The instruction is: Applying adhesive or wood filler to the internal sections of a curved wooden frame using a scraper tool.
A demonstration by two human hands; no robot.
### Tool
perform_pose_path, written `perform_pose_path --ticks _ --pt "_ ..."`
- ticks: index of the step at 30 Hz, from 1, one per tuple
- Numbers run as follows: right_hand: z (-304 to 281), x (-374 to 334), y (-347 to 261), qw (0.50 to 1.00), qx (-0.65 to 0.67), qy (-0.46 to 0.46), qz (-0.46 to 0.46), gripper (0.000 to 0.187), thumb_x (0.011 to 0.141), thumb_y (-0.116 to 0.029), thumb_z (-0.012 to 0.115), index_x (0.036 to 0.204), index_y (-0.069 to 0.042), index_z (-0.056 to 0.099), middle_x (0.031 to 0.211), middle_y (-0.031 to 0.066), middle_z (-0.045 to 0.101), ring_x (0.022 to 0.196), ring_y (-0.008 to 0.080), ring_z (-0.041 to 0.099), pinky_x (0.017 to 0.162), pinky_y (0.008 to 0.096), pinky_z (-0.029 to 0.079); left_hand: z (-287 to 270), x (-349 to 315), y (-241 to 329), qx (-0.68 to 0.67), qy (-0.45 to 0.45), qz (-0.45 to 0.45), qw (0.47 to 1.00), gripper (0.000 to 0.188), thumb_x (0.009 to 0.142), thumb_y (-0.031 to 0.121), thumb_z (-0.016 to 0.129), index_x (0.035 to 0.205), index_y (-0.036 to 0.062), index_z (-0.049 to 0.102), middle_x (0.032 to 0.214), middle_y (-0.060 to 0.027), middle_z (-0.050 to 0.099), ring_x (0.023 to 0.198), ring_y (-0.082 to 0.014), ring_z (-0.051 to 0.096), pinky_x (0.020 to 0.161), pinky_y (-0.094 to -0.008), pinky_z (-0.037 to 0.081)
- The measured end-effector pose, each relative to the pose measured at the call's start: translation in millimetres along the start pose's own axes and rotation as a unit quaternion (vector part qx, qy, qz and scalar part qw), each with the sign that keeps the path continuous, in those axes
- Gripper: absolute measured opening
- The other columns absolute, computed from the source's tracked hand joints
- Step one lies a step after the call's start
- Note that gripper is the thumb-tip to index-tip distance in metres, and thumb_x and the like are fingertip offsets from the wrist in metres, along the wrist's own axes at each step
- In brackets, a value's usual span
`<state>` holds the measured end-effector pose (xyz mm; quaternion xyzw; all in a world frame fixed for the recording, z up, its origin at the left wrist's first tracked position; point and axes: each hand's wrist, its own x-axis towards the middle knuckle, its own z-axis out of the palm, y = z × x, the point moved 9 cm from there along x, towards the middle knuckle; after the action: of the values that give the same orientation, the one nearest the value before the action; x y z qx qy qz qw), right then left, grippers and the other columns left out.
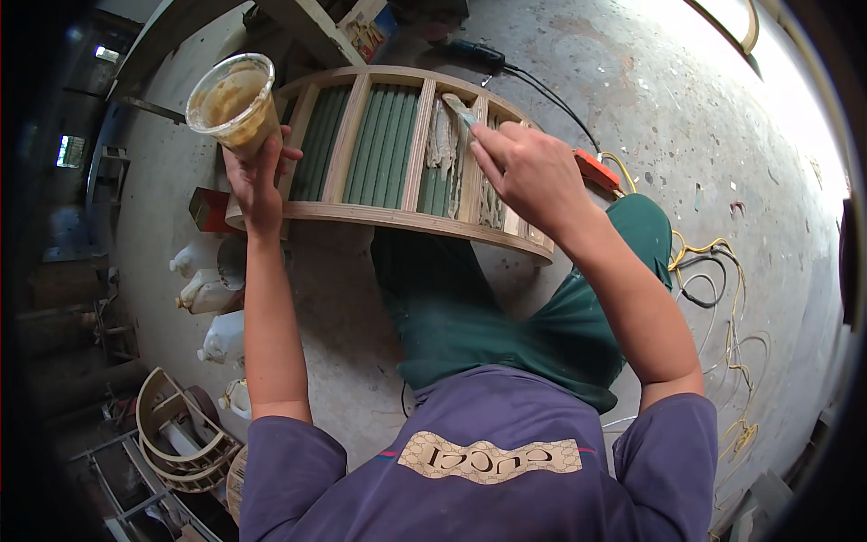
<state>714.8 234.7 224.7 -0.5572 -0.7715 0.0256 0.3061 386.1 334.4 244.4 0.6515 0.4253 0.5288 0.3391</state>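
Perhaps over-tilting the plastic cup (251, 132), ten o'clock, could spill paste (237, 96); left hand (256, 181) clasped round it, right hand (533, 170) pinching spreader (459, 107).

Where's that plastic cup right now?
In the head view, the plastic cup is at the upper left, held in the person's left hand, beside the left end of the curved wooden frame.

white jugs (223, 338), orange power strip (597, 170), yellow cord (720, 243)
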Motion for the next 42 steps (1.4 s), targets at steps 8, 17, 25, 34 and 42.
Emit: perform_pose_path --ticks 8,17,25,34,42 --pt "-17.9 -5.3 -21.8 0.999 0.013 -0.03 0.019 0.021 0.101 -0.021 0.06 0.093 -0.003 0.066 0.071 0.0145 0.062 0.067 0.0339 0.065 0.061 0.0455 0.052 0.0 0.5 0.9 -0.001 0.003 0.007 1.0 0.046 0.101 0.027 0.067 0.137 0.0054 0.048 0.113 -0.0086 0.071 0.079 -0.0116 0.07 0.065 -0.0226 0.045" --pt "-1.7 -2.9 -29.9 0.997 -0.002 -0.073 0.036 0.024 0.101 -0.021 0.058 0.088 -0.002 0.062 0.074 0.0185 0.065 0.07 0.0376 0.066 0.065 0.0476 0.053 -2.5 -0.1 -1.0 -0.023 0.008 0.004 1.0 0.048 0.1 0.026 0.068 0.138 0.0047 0.047 0.112 -0.0089 0.071 0.078 -0.0122 0.07 0.064 -0.0225 0.046" --pt "-31.6 31.2 -3.8 0.998 0.023 -0.046 0.048 0.023 0.101 -0.022 0.059 0.093 -0.003 0.069 0.08 0.0221 0.066 0.075 0.0422 0.065 0.068 0.05 0.051 -1.1 0.5 1.6 -0.044 0.009 0.007 0.999 0.048 0.099 0.022 0.07 0.137 0.0045 0.046 0.111 -0.0096 0.071 0.076 -0.0125 0.07 0.063 -0.0215 0.045" --pt "-20.6 10.8 -22.4 0.984 0.056 -0.167 0.009 0.027 0.101 -0.022 0.057 0.087 0.0 0.064 0.072 0.0233 0.059 0.073 0.0433 0.061 0.067 0.0515 0.048 -3.1 -0.9 -1.2 -0.048 0.025 0.008 0.999 0.045 0.099 0.023 0.07 0.133 0.0045 0.047 0.111 -0.0108 0.072 0.077 -0.0125 0.071 0.063 -0.0207 0.045" --pt "-51.7 -31.9 -57.0 0.97 0.126 -0.207 0.015 0.02 0.097 -0.014 0.065 0.106 0.002 0.073 0.078 0.0204 0.066 0.071 0.0369 0.066 0.066 0.044 0.051 -5.2 -0.6 -4.8 -0.059 0.021 0.007 0.998 0.047 0.098 0.023 0.071 0.133 0.0048 0.046 0.111 -0.0113 0.072 0.078 -0.0129 0.071 0.064 -0.0214 0.046"
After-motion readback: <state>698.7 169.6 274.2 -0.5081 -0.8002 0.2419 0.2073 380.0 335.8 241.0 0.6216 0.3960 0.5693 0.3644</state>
